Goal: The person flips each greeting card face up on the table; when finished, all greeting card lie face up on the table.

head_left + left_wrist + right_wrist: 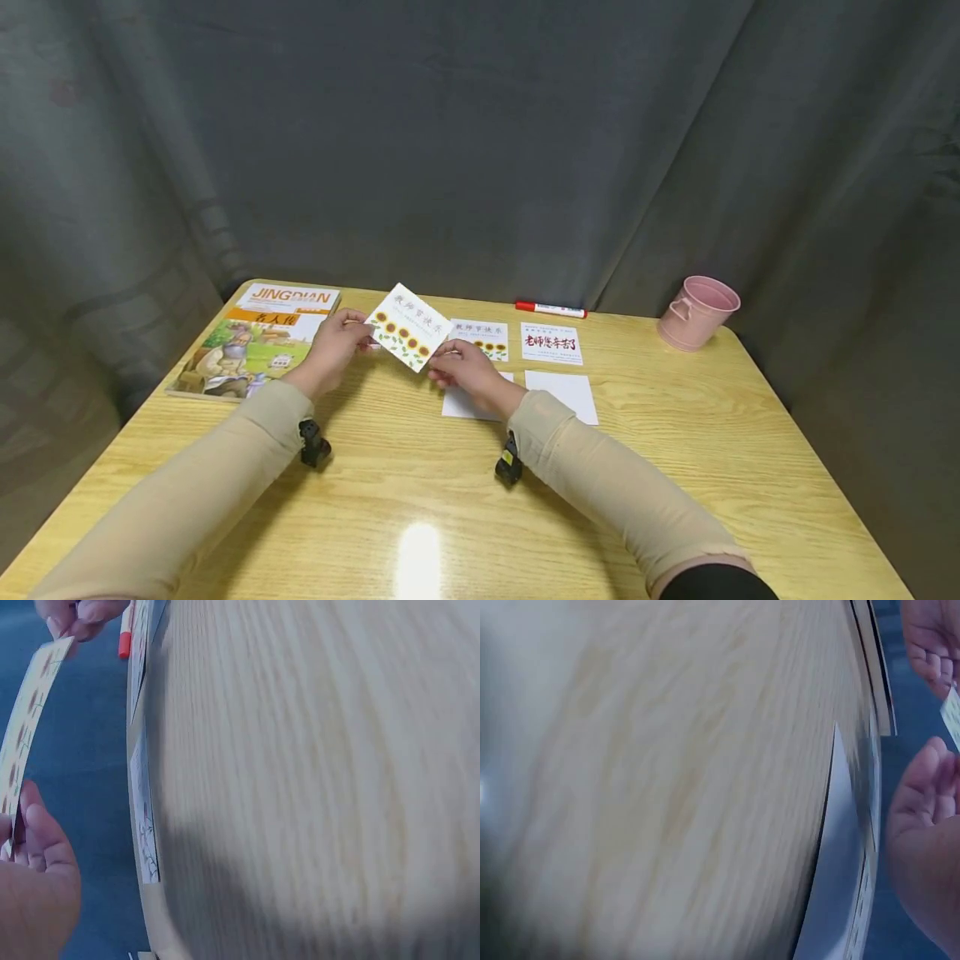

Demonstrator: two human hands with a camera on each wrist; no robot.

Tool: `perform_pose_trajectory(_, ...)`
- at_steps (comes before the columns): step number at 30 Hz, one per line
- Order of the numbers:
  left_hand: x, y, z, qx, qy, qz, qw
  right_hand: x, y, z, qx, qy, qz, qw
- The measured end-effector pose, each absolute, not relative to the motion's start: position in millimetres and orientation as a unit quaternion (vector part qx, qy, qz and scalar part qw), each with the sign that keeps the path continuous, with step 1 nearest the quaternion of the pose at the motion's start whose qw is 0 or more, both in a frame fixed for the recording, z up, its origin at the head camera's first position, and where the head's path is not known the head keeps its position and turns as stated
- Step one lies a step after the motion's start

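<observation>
A white card with sunflowers and Chinese text is held up at a tilt above the table. My left hand pinches its left corner, and my right hand pinches the lower right one. In the left wrist view the card appears nearly edge-on between both hands. Behind my right hand lie a matching sunflower card and a blank white card, both partly covered. Farther right are a card with red lettering and another blank white card.
At the left a magazine lies near the table edge. A red-capped marker rests along the back edge, and a pink bucket stands at the back right. Another printed card lies at the table edge in the left wrist view.
</observation>
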State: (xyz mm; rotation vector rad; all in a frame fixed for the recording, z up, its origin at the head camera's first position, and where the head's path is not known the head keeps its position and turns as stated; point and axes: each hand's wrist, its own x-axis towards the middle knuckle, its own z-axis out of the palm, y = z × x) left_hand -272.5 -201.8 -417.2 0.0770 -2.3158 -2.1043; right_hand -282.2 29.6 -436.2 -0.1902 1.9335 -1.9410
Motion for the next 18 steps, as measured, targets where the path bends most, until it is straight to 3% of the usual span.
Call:
perform_pose_trajectory(9, -268.2, -199.5, -421.8, 0.054, -0.747, -0.663, -0.009, -285.3, 28.3, -431.6, -0.026, 0.658, -0.739, 0.14)
perform_pose_trajectory(14, -261.9, -197.1, -420.4, 0.029, -0.839, -0.544, -0.012, -282.8, 29.0, -437.2, -0.032, 0.707, -0.686, 0.169)
perform_pose_trajectory(18, -252.7, -187.1, -413.8, -0.046, -0.907, -0.419, -0.02, -278.0, 27.0, -439.5, -0.029, 0.726, -0.653, 0.212)
